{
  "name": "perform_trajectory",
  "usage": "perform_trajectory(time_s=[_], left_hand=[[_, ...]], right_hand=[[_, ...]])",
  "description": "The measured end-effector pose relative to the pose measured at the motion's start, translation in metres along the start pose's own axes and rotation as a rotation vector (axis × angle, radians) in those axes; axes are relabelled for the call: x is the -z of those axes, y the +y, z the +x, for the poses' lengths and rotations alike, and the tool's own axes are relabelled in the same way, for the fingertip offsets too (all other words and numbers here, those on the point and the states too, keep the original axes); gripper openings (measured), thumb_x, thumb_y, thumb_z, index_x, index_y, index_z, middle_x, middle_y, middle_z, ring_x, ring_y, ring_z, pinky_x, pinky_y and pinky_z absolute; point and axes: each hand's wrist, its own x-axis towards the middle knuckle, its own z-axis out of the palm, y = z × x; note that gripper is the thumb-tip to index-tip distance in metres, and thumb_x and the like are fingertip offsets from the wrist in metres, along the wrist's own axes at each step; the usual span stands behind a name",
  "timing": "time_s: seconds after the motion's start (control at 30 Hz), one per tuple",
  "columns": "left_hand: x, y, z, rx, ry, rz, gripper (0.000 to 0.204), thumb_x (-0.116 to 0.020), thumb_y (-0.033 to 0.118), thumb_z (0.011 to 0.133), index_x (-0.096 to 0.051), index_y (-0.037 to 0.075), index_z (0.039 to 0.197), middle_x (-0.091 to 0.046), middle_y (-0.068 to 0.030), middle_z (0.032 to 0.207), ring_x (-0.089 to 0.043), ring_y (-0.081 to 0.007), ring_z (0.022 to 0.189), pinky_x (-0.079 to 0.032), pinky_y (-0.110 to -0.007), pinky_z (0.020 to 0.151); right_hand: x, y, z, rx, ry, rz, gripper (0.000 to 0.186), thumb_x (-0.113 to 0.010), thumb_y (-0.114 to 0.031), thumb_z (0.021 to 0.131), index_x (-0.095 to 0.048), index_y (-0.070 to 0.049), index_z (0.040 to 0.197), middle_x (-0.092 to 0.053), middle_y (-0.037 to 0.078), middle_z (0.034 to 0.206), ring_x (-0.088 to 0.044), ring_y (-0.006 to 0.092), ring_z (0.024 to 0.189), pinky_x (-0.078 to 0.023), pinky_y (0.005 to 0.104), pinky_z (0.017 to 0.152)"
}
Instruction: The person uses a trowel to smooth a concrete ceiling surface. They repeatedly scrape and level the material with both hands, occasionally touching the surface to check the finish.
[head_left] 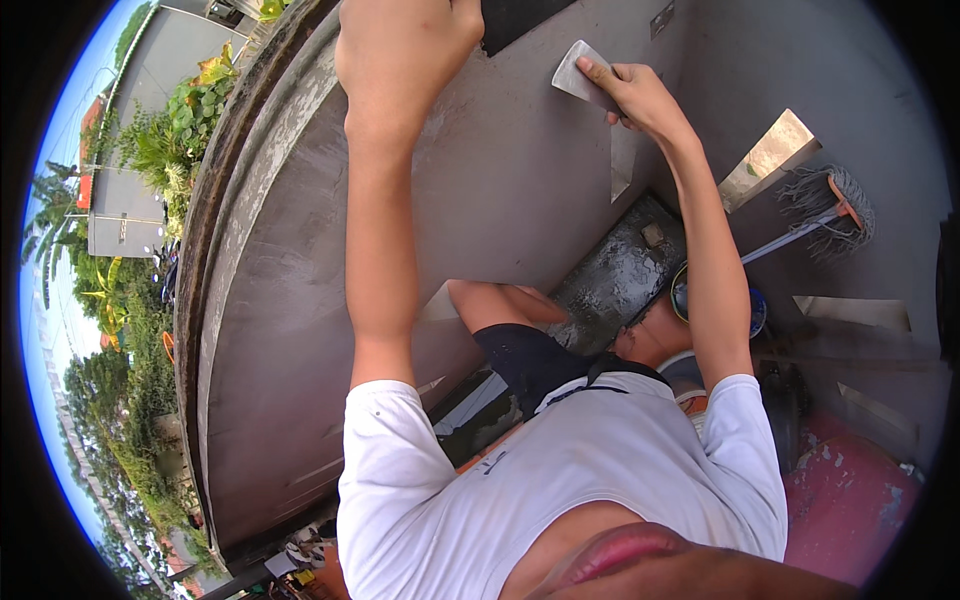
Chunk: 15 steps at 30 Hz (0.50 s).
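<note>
My right hand (643, 97) pinches a thin, flat grey scraper (578, 72) with rounded corners, thumb on its upper face. The scraper is close to the grey plastered wall (500, 190); I cannot tell whether it touches. My left hand (410, 45) is raised at the upper edge, its fingers curled and partly cut off by the picture. What it holds, if anything, is hidden. Beside it is a dark rectangular patch (528, 20) at the wall, either an opening or a panel.
Below lies a wet dark ledge (625, 265) with a small lump (653, 235) on it. A bucket (757, 312) stands by my leg, and a mop (840, 212) leans at the right. The wall's weathered rim (225, 240) curves along the left, with plants (190, 125) beyond.
</note>
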Motion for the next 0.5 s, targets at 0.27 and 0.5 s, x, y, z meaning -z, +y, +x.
perform_trajectory(time_s=[0.27, 0.5], left_hand=[[0.002, 0.010, 0.007, 0.026, -0.021, 0.007, 0.022, -0.065, 0.007, 0.085, -0.069, 0.000, 0.105, -0.070, -0.0122, 0.108, -0.063, -0.0318, 0.103, -0.049, -0.039, 0.091], [-0.006, 0.004, 0.002, 0.024, -0.017, 0.174, 0.029, -0.066, 0.024, 0.091, -0.071, 0.019, 0.119, -0.070, -0.0025, 0.119, -0.066, -0.0269, 0.106, -0.052, -0.036, 0.091]], right_hand=[[0.011, -0.017, -0.009, 0.094, 0.116, 0.389, 0.066, -0.064, -0.071, 0.084, -0.061, -0.006, 0.083, -0.051, -0.002, 0.061, -0.048, 0.0048, 0.049, -0.034, 0.0157, 0.044], [-0.015, -0.048, 0.013, 0.160, 0.154, 0.197, 0.069, -0.068, -0.075, 0.076, -0.063, -0.006, 0.071, -0.058, 0.007, 0.056, -0.064, 0.0162, 0.057, -0.048, 0.0286, 0.056]])
